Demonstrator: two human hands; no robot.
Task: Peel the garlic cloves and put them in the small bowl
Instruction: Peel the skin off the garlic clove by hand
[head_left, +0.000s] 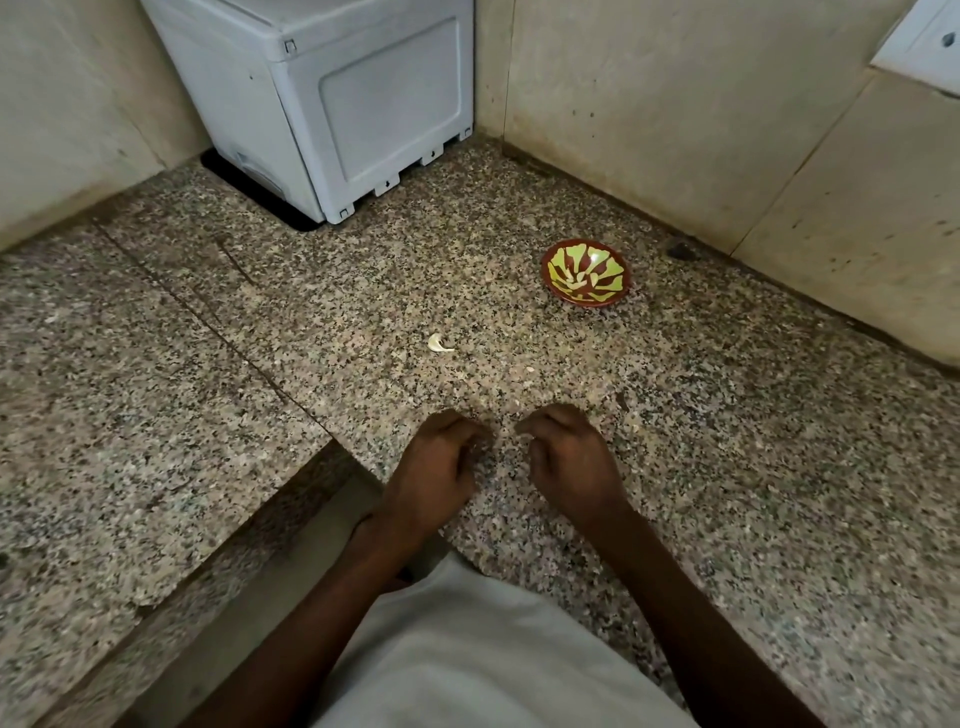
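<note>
The left hand (436, 462) is curled over the counter (727, 441), with the fingers bent inward toward the thumb. A small pale bit is seen at its fingertips (480, 441), but it cannot be told if this is a clove or only skin. The right hand (566, 457) is curled in the same way, just beside the left at 3 o'clock, the two not touching. Whether anything is held in it cannot be told.

From the hands, at 12 o'clock and a little left, one garlic clove (439, 343) is lying on the counter. It is whitish, curved and pointed, with a dry papery look. At 1 o'clock, farther away and near the wall (675, 130), the bowl (586, 274) is placed. It is round and shallow, glossy, with a brown rim and yellow-green petal shapes inside. Some pale pieces are seen in its bottom.

The counter is of speckled granite, grey and beige, with a seam running diagonally. At 11 o'clock, in the corner, a grey plastic box (332, 104) with rounded edges is standing.
</note>
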